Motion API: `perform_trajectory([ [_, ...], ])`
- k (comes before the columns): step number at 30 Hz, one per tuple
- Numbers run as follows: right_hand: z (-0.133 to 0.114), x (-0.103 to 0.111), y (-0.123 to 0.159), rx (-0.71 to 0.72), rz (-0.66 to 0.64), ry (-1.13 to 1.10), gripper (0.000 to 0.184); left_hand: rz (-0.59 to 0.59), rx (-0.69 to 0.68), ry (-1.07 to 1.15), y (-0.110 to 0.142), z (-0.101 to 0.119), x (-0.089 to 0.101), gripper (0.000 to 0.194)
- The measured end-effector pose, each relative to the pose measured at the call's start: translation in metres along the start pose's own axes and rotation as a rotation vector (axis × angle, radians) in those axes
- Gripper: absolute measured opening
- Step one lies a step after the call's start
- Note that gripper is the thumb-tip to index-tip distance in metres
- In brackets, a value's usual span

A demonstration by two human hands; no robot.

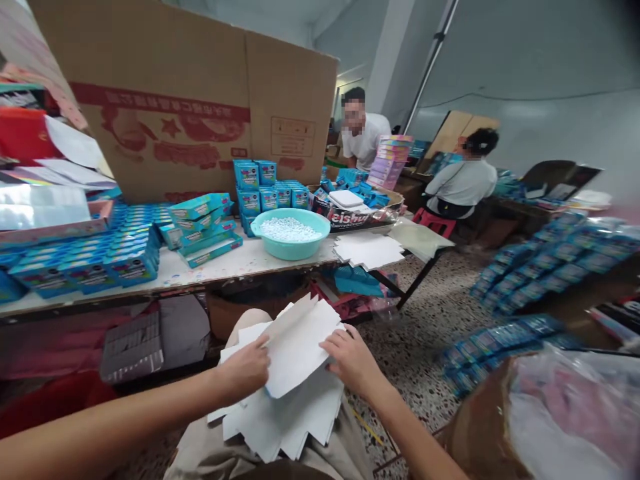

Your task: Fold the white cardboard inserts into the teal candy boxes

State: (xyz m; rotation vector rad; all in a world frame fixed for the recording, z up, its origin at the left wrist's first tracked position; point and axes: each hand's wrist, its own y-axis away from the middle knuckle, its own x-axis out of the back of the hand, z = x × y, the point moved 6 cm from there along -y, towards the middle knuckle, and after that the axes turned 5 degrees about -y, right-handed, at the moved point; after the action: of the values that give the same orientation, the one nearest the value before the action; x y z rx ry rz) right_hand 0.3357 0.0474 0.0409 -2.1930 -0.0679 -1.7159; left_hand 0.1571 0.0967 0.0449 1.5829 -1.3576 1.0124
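A white die-cut cardboard sheet [303, 347] with notched edges is raised over my lap, its blank side up. My left hand [249, 365] grips its left edge with closed fingers. On the right edge, my right hand [351, 357] pinches the same sheet between thumb and fingers. Underneath, a loose stack of similar white cardboard sheets [287, 423] lies fanned across my thighs. Whether one sheet or more is held, I cannot tell.
Ahead on the white table [220, 270] stand a turquoise basin [290, 248] of small white pieces, blue boxes [130, 257] and more white sheets [369, 249]. A big carton [200, 100] rises behind. At right is a plastic-lined box [480, 413]. Two people [463, 177] sit farther back.
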Motion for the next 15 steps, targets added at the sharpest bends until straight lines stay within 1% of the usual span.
perform_trajectory([
  [1,0.004,-0.003,0.000,-0.008,-0.021,0.053,0.012,0.069,0.019,-0.012,0.010,-0.009,0.003,0.020],
  [2,0.004,-0.006,-0.001,-0.011,-0.039,0.094,0.007,0.132,0.056,-0.019,0.019,-0.020,0.007,0.016],
  [3,0.002,-0.008,-0.002,-0.014,-0.046,0.123,0.011,0.195,0.123,-0.019,0.027,-0.031,0.013,0.017],
  [4,-0.002,-0.010,-0.004,-0.022,-0.035,0.138,0.015,0.258,0.222,-0.004,0.034,-0.043,0.019,0.026],
  [6,-0.017,-0.009,-0.009,-0.071,0.023,0.139,0.016,0.389,0.507,0.087,0.047,-0.062,0.029,0.044],
  [7,-0.026,-0.008,-0.012,-0.112,0.052,0.130,0.016,0.451,0.671,0.177,0.053,-0.068,0.030,0.050],
  [8,-0.035,-0.006,-0.017,-0.160,0.073,0.115,0.017,0.500,0.831,0.308,0.058,-0.070,0.026,0.054],
  [9,-0.045,-0.005,-0.023,-0.208,0.083,0.093,0.018,0.527,0.972,0.477,0.059,-0.067,0.017,0.059],
  [10,-0.055,-0.005,-0.029,-0.250,0.086,0.061,0.018,0.527,1.086,0.674,0.058,-0.061,0.005,0.063],
  [11,-0.065,-0.006,-0.035,-0.277,0.076,0.016,0.018,0.505,1.170,0.882,0.052,-0.051,-0.010,0.066],
  [13,-0.086,-0.010,-0.047,-0.285,0.026,-0.105,0.013,0.431,1.246,1.241,0.037,-0.029,-0.034,0.066],
  [14,-0.096,-0.012,-0.050,-0.266,-0.005,-0.172,0.013,0.410,1.261,1.356,0.030,-0.021,-0.042,0.063],
  [15,-0.104,-0.014,-0.052,-0.240,-0.035,-0.239,0.017,0.406,1.266,1.419,0.025,-0.017,-0.046,0.059],
])
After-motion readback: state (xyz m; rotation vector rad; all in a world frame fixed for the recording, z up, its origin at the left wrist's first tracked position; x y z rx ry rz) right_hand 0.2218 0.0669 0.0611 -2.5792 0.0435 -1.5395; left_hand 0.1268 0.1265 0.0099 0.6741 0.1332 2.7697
